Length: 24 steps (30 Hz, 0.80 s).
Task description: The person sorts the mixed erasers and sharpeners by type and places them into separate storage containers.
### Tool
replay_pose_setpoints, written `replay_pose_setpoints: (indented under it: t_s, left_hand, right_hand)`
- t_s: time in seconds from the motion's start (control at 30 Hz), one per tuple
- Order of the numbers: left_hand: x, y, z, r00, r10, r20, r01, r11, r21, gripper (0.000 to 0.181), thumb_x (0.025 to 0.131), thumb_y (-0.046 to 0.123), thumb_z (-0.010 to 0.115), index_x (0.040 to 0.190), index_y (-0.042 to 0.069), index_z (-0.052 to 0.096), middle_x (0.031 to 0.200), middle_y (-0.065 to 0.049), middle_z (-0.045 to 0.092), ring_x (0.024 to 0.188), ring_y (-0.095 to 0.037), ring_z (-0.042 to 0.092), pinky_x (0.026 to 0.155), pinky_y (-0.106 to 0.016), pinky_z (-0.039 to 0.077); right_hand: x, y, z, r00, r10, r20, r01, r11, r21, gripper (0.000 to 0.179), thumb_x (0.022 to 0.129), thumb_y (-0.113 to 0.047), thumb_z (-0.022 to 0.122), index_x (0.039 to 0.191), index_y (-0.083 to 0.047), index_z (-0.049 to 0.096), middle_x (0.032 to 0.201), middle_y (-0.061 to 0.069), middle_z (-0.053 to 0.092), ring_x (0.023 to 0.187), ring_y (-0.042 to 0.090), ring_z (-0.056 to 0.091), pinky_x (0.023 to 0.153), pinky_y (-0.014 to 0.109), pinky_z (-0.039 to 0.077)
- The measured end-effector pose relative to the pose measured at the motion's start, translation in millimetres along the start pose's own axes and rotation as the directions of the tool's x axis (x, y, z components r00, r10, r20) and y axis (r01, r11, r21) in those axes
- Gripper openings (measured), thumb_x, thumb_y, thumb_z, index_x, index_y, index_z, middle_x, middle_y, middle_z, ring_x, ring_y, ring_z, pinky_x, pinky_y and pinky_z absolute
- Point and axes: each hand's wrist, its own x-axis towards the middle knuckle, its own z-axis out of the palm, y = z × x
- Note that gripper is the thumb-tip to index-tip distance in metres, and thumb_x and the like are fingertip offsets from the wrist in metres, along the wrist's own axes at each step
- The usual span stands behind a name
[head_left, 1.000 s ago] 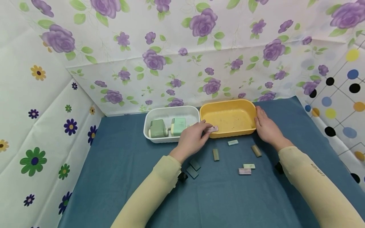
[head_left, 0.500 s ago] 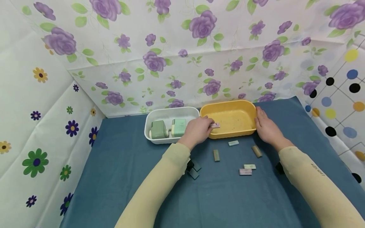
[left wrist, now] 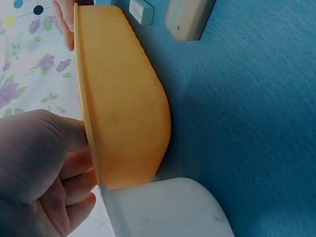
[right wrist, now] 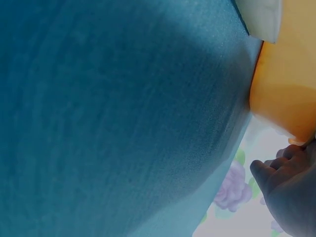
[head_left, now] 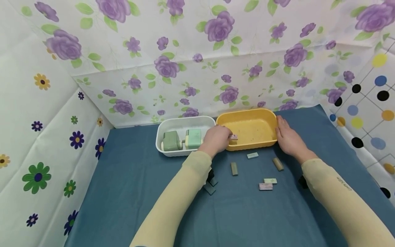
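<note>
My left hand (head_left: 217, 139) pinches a small pink eraser (head_left: 234, 137) at the left end of the yellow tray (head_left: 251, 128). In the left wrist view the eraser is hidden and the thumb sits at the tray's rim. My right hand (head_left: 289, 137) lies with straight fingers against the outer right end of that tray. Several more erasers are on the blue cloth in front: a pale green one (head_left: 252, 155), two brownish ones (head_left: 234, 168), a pink one (head_left: 265, 186) against a light green one (head_left: 270, 180), and dark flat pieces (head_left: 209, 188) partly under my left wrist.
A white tray (head_left: 163, 151) stands against the yellow tray's left end. Inside it are two green crank pencil sharpeners (head_left: 171, 140), one darker than the other. Blue cloth (head_left: 132, 178) covers the table, and a flowered sheet (head_left: 185, 61) rises behind the trays.
My left hand has moved slightly forward and right, bringing the pink eraser over the yellow tray's left end. The right hand stays at the tray's right end.
</note>
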Motion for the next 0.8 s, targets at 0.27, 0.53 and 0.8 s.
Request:
replay_pose_setpoints:
  t_s: [0.27, 0.53, 0.8]
  left_hand:
    - [2.9, 0.0, 3.3, 1.000, -0.002, -0.025, 0.002, 1.000, 0.019, 0.024, 0.112, 0.027, 0.061, 0.123, 0.023, 0.082, 0.115, 0.006, 0.078, 0.107, -0.017, 0.070, 0.114, -0.037, 0.047]
    - [3.8, 4.8, 5.5, 0.999, 0.019, -0.048, -0.017, 0.999, 0.044, 0.023, 0.110, 0.023, 0.064, 0.125, 0.024, 0.081, 0.117, 0.006, 0.078, 0.113, -0.017, 0.070, 0.125, -0.037, 0.036]
    - [4.3, 4.1, 7.7, 0.999, 0.007, -0.044, -0.006, 1.000, 0.026, 0.022, 0.109, 0.026, 0.066, 0.125, 0.025, 0.082, 0.118, 0.008, 0.077, 0.112, -0.015, 0.069, 0.120, -0.035, 0.042]
  right_hand:
    - [-0.3, -1.0, 0.0, 1.000, -0.002, 0.005, 0.002, 1.000, 0.004, 0.066, 0.120, -0.033, 0.021, 0.169, 0.001, -0.007, 0.176, 0.026, -0.005, 0.162, 0.047, -0.001, 0.128, 0.065, 0.009]
    - [-3.3, 2.7, 1.2, 1.000, -0.007, -0.014, 0.007, 1.000, 0.000, 0.066, 0.119, -0.032, 0.022, 0.169, 0.001, -0.006, 0.176, 0.026, -0.003, 0.161, 0.049, 0.000, 0.127, 0.067, 0.010]
    - [-2.2, 0.3, 1.0, 1.000, 0.003, -0.008, -0.003, 1.000, 0.001, 0.066, 0.119, -0.032, 0.023, 0.169, 0.001, -0.006, 0.176, 0.026, -0.003, 0.162, 0.048, 0.000, 0.127, 0.067, 0.011]
